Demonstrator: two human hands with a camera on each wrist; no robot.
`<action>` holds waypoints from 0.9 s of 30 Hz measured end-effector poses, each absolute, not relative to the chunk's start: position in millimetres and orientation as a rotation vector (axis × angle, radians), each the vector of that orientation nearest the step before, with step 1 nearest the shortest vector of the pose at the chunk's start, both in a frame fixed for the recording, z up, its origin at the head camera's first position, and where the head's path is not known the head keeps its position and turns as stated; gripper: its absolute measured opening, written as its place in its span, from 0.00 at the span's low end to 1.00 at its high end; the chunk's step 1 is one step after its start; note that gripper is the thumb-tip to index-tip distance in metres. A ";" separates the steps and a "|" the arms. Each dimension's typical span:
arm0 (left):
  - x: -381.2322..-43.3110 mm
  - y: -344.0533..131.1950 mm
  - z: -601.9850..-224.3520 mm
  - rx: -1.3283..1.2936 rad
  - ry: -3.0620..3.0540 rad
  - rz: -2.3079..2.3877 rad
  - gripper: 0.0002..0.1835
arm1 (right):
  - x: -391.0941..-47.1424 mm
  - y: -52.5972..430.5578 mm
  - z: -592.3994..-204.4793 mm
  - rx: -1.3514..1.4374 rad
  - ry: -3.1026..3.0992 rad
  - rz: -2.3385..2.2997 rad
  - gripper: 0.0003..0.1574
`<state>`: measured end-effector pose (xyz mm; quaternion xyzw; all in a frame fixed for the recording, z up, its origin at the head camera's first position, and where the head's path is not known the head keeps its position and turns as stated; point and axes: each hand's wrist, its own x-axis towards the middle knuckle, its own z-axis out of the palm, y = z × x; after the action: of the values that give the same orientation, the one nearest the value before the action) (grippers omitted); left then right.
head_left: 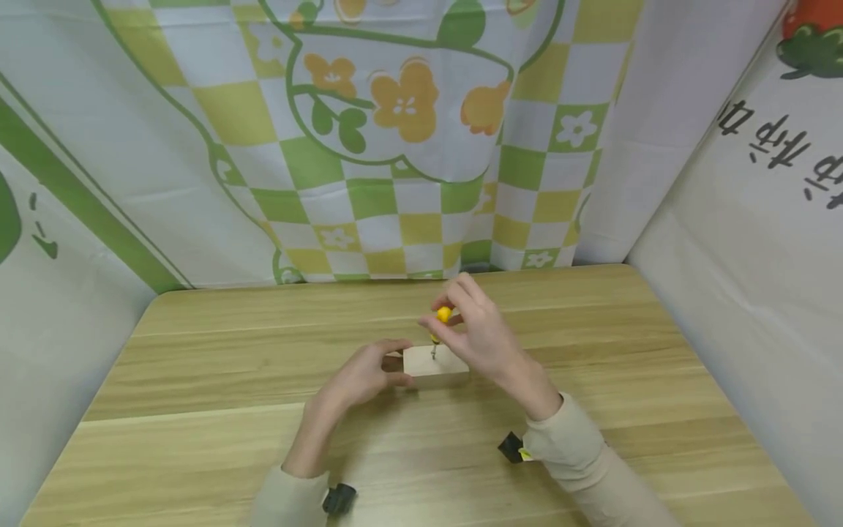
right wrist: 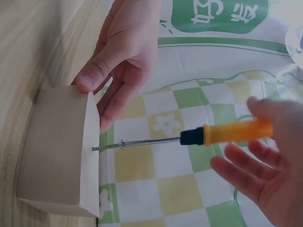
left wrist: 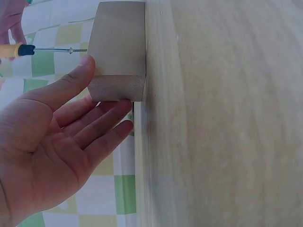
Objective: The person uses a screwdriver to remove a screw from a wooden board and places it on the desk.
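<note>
A pale wooden block [head_left: 421,360] lies on the table, held at its left end between the thumb and fingers of my left hand [head_left: 361,377]. A screw [right wrist: 109,147] stands in the block's upper face, most of its thread still showing. On the screw head sits the tip of a screwdriver [right wrist: 232,133] with a yellow handle, black collar and thin metal shaft. My right hand [head_left: 484,337] is above the block, its thumb and curled fingers loosely around the handle's top end. The left wrist view shows the thumb at the block's upper edge.
The wood-grain table [head_left: 217,351] extends around both hands. A checked, flower-patterned curtain [head_left: 395,219] hangs along its far edge, with white printed cloth [head_left: 737,234] at the right side. Black wrist devices [head_left: 339,499] show by both cuffs.
</note>
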<state>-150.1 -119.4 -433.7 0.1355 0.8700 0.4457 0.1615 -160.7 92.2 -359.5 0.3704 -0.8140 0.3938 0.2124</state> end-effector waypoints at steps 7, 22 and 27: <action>-150.5 -119.4 -437.3 0.402 2.482 1.271 0.32 | -160.9 92.7 -366.1 0.936 -2.282 0.960 0.09; -151.0 -120.5 -436.6 0.417 2.490 1.266 0.33 | -161.2 89.4 -369.7 0.861 -2.460 1.159 0.19; -151.3 -120.8 -435.7 0.410 2.483 1.277 0.34 | -161.3 89.5 -367.5 0.897 -2.362 1.216 0.23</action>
<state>-151.3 -120.8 -435.7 0.1436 0.8687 0.4466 0.1589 -161.3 89.5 -367.5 0.3152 -0.8305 0.4276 0.1679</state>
